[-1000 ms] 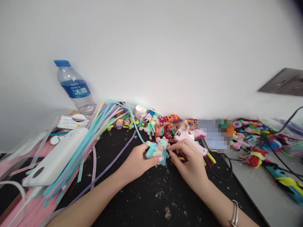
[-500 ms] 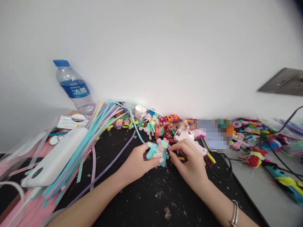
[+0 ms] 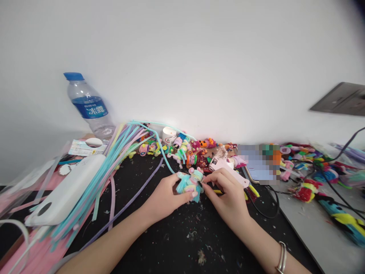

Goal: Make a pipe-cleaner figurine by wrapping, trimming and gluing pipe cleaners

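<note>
A small pipe-cleaner doll [image 3: 190, 185] in light blue, pink and pale yellow, with round pink ears, is held above the black mat [image 3: 171, 239]. My left hand [image 3: 164, 196] grips it from the left, thumb across its front. On the doll's right side, thumb and forefinger of my right hand [image 3: 228, 190] are pinched together. A tiny dark bit shows at those fingertips, too small to name. Just behind my right hand lies a pale pink glue gun [image 3: 228, 169], partly covered by the fingers.
Pastel pipe cleaners [image 3: 114, 163] and a white power bank [image 3: 67, 190] lie on the left, before a water bottle [image 3: 91, 104]. Finished dolls [image 3: 196, 158] and a paper cup [image 3: 169, 136] line the wall. Rightward are a phone [image 3: 256, 163], a black cable [image 3: 278, 207] and more dolls [image 3: 308, 190].
Both hands stay in nearly the same place. The doll and the dark bit at my right fingertips have shifted very slightly.
</note>
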Action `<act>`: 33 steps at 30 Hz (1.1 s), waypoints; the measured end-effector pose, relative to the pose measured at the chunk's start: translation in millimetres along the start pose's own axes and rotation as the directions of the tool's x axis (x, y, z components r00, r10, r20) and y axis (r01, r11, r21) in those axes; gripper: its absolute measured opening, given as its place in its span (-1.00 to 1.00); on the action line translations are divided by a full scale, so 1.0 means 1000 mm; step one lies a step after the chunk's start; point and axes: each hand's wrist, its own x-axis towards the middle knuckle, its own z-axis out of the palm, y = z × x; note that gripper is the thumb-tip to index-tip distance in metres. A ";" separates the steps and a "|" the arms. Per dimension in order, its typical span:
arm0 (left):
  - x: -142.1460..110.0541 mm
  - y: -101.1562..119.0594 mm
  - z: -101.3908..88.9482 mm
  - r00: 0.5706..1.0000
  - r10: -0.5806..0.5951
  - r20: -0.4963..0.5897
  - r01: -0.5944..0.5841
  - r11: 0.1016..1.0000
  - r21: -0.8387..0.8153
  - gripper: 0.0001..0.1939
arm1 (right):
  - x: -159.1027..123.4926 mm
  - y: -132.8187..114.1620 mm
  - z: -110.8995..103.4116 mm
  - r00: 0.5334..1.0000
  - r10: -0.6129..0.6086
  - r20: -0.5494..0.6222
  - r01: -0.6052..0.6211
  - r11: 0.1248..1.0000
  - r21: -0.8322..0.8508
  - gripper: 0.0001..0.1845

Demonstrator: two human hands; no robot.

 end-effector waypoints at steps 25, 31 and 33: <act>0.001 -0.002 -0.002 1.000 -0.002 0.024 0.002 1.000 0.008 -0.71 | -0.001 0.001 0.002 1.000 -0.019 -0.006 0.019 1.000 -0.008 -0.92; 0.000 -0.002 -0.001 0.999 0.001 0.036 0.000 1.000 -0.025 -0.71 | -0.001 0.001 0.003 0.999 -0.041 -0.027 0.040 0.999 -0.015 -0.92; 0.000 -0.002 -0.001 0.999 0.005 0.039 -0.004 0.999 -0.038 -0.71 | -0.001 0.001 0.003 0.999 -0.041 -0.027 0.041 0.999 -0.018 -0.92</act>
